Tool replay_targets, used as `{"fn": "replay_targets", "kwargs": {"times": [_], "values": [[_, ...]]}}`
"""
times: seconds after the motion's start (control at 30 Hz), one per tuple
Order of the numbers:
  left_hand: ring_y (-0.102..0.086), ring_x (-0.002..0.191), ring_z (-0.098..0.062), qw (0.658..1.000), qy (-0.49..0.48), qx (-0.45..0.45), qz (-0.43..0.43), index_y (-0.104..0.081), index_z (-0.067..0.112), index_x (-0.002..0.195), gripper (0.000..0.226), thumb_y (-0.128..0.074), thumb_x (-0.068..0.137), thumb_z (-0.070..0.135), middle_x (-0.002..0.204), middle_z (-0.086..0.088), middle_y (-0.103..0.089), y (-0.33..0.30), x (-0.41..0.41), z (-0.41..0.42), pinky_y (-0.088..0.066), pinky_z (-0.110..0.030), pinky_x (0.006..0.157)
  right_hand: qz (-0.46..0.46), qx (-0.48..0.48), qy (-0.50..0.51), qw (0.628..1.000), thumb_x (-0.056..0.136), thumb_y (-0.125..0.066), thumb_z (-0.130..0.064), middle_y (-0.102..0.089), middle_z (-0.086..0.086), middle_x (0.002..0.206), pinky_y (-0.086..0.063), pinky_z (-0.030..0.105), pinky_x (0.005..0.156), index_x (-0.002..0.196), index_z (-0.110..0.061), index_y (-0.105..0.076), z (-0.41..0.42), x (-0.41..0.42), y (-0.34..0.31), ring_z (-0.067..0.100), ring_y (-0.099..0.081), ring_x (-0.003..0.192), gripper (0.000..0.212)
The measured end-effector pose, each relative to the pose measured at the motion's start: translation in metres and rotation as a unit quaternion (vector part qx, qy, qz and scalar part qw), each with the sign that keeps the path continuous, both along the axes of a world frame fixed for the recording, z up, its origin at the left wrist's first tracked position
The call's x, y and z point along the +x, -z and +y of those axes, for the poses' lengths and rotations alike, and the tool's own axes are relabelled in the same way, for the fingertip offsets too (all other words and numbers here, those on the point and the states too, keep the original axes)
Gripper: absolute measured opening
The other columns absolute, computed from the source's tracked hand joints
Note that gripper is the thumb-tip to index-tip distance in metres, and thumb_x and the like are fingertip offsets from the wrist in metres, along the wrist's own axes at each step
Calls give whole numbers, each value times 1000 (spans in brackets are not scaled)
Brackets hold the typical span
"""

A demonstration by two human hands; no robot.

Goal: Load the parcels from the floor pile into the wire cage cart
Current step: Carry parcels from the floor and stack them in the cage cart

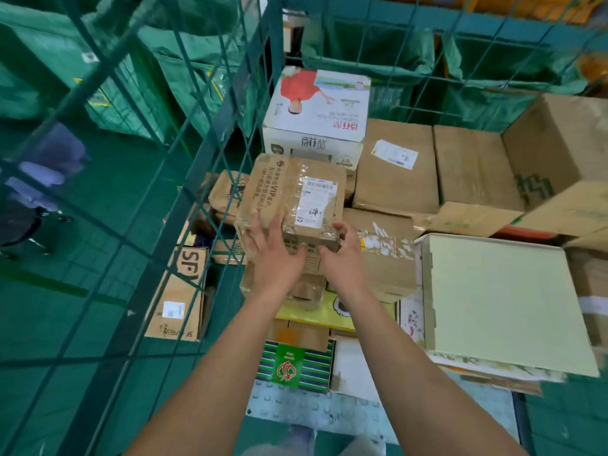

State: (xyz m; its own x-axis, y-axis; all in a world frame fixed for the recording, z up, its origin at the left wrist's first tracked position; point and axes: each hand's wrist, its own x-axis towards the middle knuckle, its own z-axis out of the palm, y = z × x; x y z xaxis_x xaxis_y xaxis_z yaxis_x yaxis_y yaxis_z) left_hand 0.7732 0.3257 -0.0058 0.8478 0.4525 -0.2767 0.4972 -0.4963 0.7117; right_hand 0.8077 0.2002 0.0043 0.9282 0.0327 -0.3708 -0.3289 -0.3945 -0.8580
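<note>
Item one: a brown cardboard parcel wrapped in clear tape [292, 195], white shipping label on its upper face, held between both hands above the stacked goods inside the green wire cage cart [210, 149].

Left hand [273, 255]: fingers spread along the parcel's near left side, grasping it.

Right hand [342, 258]: fingers curled round the near right corner, grasping the same parcel.

Item two: a white printed carton with a figure in red on its lid [317, 110], standing just beyond the held parcel, against the cart's far mesh.

Item three: two plain brown cardboard boxes [398, 166], side by side to the right of the white carton; one bears a small white label.

Item four: a pale cream flat box [500, 301], lying on top at the near right.

Item five: a green-and-white striped carton with a red emblem [292, 363], low at the near edge, between the forearms.

Item six: a brown cardboard box printed "SF" [181, 291], standing by the left mesh.

Beyond the mesh: green fabric sacks [184, 60] and a green floor [65, 291].
</note>
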Motion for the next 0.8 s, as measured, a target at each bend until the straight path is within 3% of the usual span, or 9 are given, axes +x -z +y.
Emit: {"fn": "replay_targets", "kwargs": {"times": [0.23, 0.37, 0.43, 0.5, 0.6, 0.73, 0.8], "values": [[30, 152, -32, 1000, -1, 11, -9, -13, 41, 161, 84, -65, 95, 34, 165, 16, 29, 4, -3, -4, -17, -63, 123, 23, 55, 16, 998, 90, -64, -7, -51, -7, 134, -50, 24, 84, 129, -36, -48, -6, -3, -2, 6, -58, 111, 51], [26, 153, -32, 1000, -3, 17, -18, -18, 40, 161, 78, -63, 98, 31, 168, 13, 22, 0, -15, -14, -16, -60, 122, 46, 82, 20, 995, 92, -67, -17, -44, -8, 148, -48, 38, 108, 142, -35, -47, -18, -21, -10, 14, -51, 128, 57], [23, 154, -31, 999, -1, 21, -25, -19, 39, 161, 76, -61, 99, 31, 168, 12, 22, -5, -23, -27, -17, -59, 123, 49, 85, 31, 995, 94, -66, -19, -42, -6, 153, -44, 41, 112, 144, -34, -47, -32, -36, -12, 17, -47, 134, 55], [16, 156, -30, 1000, -2, 10, -23, -19, 37, 161, 75, -60, 100, 30, 169, 8, 21, -7, -32, -42, -22, -56, 122, 59, 91, 50, 993, 97, -64, -18, -42, -5, 155, -43, 38, 109, 146, -32, -46, -50, -52, -14, 19, -45, 136, 54], [13, 157, -27, 999, 19, -21, -29, -18, 35, 162, 74, -59, 100, 29, 169, 9, 19, -9, -50, -75, -20, -53, 124, 74, 90, 83, 990, 97, -62, -21, -43, 0, 153, -47, 32, 91, 146, -30, -46, -86, -80, -16, 20, -50, 129, 52], [6, 157, -24, 996, 84, -37, -22, -23, 28, 161, 72, -59, 98, 27, 170, 4, 9, -10, -81, -127, -14, -45, 126, 57, 90, 126, 986, 97, -63, -22, -47, 4, 149, -41, 33, 96, 143, -26, -50, -136, -127, -18, 17, -50, 124, 47], [-4, 157, -23, 992, 113, -56, -20, -28, 25, 160, 71, -60, 96, 25, 170, -4, -2, -11, -101, -156, -19, -42, 126, 51, 95, 158, 982, 98, -63, -20, -51, 4, 146, -42, 33, 98, 140, -23, -53, -161, -156, -23, 17, -51, 127, 43]]}}
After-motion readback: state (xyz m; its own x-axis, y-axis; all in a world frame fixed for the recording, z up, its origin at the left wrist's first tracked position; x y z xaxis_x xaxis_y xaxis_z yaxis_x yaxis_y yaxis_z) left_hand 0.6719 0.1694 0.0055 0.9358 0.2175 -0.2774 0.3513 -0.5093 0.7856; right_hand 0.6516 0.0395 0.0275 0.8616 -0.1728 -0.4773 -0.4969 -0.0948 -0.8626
